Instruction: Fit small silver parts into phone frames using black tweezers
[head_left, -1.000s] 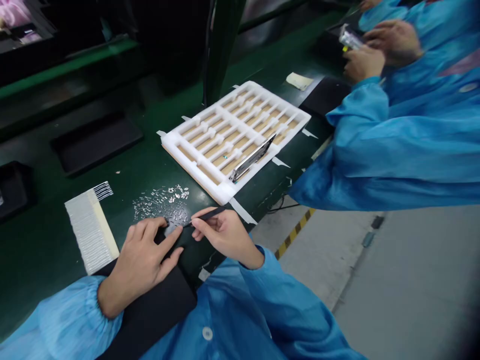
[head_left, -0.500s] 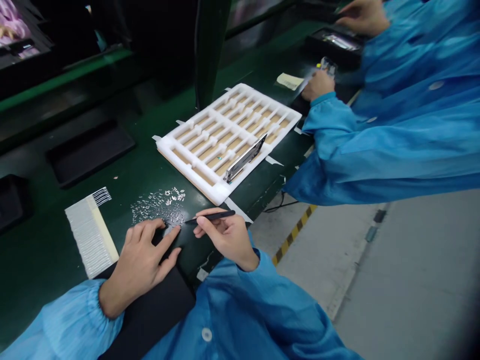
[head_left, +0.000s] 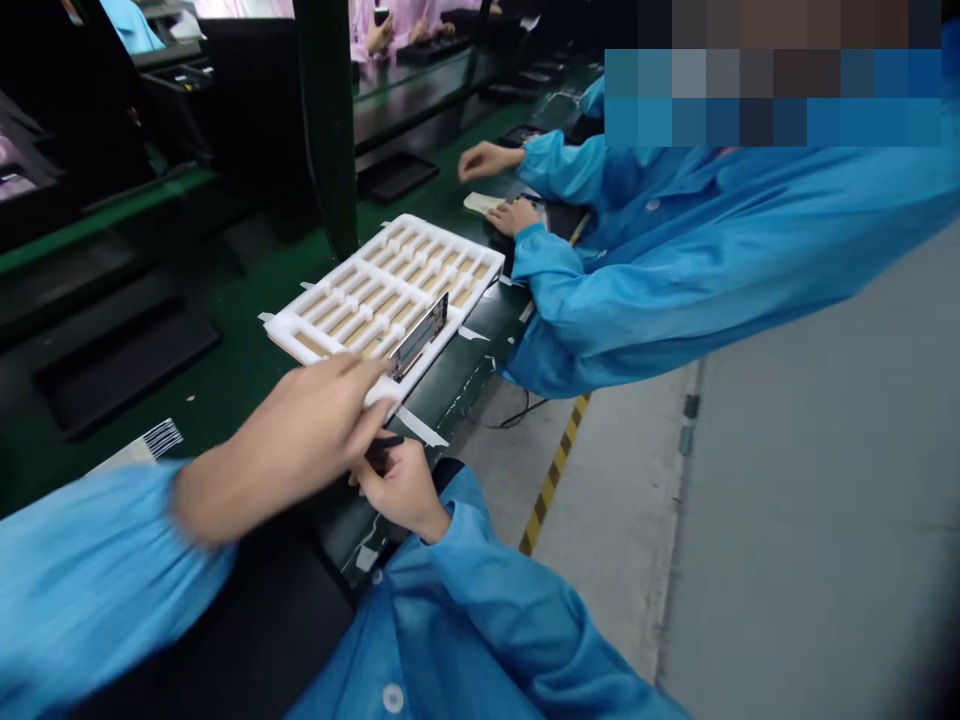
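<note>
My left hand (head_left: 300, 430) is stretched over the green bench toward the near corner of a white foam tray (head_left: 296, 325). It is smeared by motion, so its fingers are unclear. A thin flat device (head_left: 420, 335) stands on edge in one of the tray's near slots, just beyond my fingertips. My right hand (head_left: 397, 485) rests at the bench edge, pinched round a slim black tool (head_left: 386, 442). My left arm hides the heap of small metal parts. A black pad (head_left: 247, 620) lies under my forearms.
A label sheet with a barcode (head_left: 150, 445) lies at the left. Black mats (head_left: 120, 370) sit on the green bench (head_left: 247, 385). A co-worker in a blue coat (head_left: 675, 270) works at the right, with hands (head_left: 514, 215) on the bench. The grey floor has a yellow-black stripe (head_left: 551, 475).
My left hand has lifted off the black pad and swung toward the foam tray. The view has tilted up and to the right. The co-worker's hands have moved down onto the bench.
</note>
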